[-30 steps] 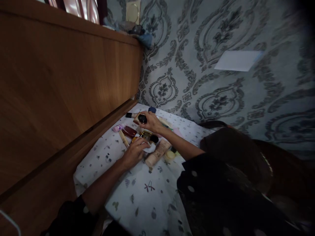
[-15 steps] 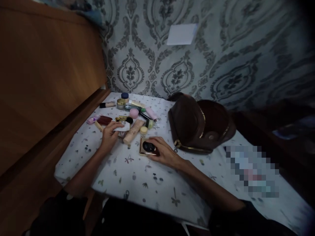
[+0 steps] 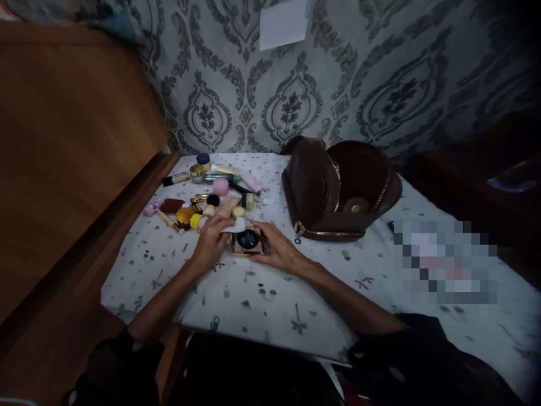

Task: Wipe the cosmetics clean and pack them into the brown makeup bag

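Observation:
My left hand (image 3: 211, 242) is closed on a white cloth or wipe (image 3: 235, 226), beside the left edge of a gold compact case with a round black centre (image 3: 248, 239). Around the right side of that case my right hand (image 3: 279, 248) is closed, thumb and fingers at its edges. Just beyond both hands lies a group of cosmetics: a beige tube (image 3: 229, 207), a pink round jar (image 3: 220, 186), a yellow-capped item (image 3: 196, 221), an amber round container (image 3: 185, 216) and a dark red item (image 3: 171, 206).
An open brown bag (image 3: 313, 186) with a gold zip stands right of the cosmetics. A pixelated patch covers something on the patterned white cloth (image 3: 262, 304) at the right. Wooden furniture (image 3: 76, 141) borders the left; a patterned wall (image 3: 291, 107) is behind.
My left hand has moved right with the white cloth, from over the cosmetics to the compact case. The view has shifted, and my right hand still holds the case.

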`<state>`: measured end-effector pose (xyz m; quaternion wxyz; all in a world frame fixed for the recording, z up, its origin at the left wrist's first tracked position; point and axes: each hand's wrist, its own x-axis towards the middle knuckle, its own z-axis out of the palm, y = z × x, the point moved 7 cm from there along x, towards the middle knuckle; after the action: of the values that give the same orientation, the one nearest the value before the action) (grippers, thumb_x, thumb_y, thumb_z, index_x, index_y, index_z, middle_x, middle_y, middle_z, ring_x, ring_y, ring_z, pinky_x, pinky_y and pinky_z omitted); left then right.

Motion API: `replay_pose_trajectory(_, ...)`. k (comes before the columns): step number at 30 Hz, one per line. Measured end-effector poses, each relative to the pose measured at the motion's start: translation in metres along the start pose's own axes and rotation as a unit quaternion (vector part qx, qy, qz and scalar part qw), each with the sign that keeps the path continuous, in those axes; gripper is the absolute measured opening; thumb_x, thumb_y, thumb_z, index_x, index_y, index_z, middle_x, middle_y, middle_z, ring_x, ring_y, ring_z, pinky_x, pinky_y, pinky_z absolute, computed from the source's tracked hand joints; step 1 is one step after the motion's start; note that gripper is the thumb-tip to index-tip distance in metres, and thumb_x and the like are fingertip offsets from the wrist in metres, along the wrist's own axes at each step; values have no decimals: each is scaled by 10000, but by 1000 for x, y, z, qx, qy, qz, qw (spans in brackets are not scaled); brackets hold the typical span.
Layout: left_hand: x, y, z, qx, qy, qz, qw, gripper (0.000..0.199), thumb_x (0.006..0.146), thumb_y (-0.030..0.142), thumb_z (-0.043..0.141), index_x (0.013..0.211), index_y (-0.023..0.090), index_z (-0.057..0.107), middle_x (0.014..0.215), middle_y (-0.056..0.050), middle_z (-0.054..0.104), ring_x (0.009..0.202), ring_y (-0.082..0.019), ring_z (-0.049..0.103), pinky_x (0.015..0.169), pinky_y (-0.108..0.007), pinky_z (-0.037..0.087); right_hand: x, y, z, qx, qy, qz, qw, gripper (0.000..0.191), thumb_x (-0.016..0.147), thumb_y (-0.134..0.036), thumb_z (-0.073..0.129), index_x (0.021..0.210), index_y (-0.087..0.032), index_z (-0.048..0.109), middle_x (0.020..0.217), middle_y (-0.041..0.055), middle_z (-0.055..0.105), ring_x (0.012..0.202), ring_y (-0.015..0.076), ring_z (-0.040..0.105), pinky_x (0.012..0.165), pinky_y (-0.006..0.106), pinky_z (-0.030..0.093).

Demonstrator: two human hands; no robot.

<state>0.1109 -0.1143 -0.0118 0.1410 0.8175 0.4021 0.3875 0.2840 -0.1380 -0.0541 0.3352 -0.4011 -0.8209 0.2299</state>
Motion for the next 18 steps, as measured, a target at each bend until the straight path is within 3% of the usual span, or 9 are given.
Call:
replay_pose_trajectory(4,6,1,16,57,-60,-7,997,368,769,6,468,1032,153,680,1073,-96,694,1053,-244,622,959,-412,476,0,0,-1,-4,-2,-2,1000,854,769,-398,756,1486,-206,335,1405,167,497,1283,344,491,1047,535,434)
replay_pose_trajectory(8,9,4,21,88,-123,2,989,440,781,1,443,1149,141,639,1094,-112,673,1050,-244,617,947,-394,487,-1,-2,-1,-8,-7,-15,1000,801,806,-419,721,1484,-235,336,1410,154,490,1285,338,484,1045,544,435)
replay_pose_trajectory(12,12,9,22,104,-202,39,973,583,818,-4,393,1321,223,581,1105,-87,625,1031,-218,610,922,-372,497,0,-2,0,-14,-4,-25,1000,737,827,-475,690,1450,-223,386,1368,153,511,1258,331,491,1039,544,439)
replay_pose_trajectory(15,15,7,22,117,-247,40,961,495,853,22,412,1254,214,628,1082,-92,629,1021,-229,621,903,-372,508,0,0,3,-16,-12,-27,999,670,833,-495,672,1406,-231,445,1330,140,524,1233,323,502,1023,533,452)
replay_pose_trajectory(18,16,1,23,148,-240,16,959,369,862,45,461,1164,167,635,1093,-115,652,1032,-256,626,908,-396,508,0,2,4,-20,-16,-16,1000,646,826,-472,682,1389,-237,468,1343,135,506,1251,325,490,1028,524,453)
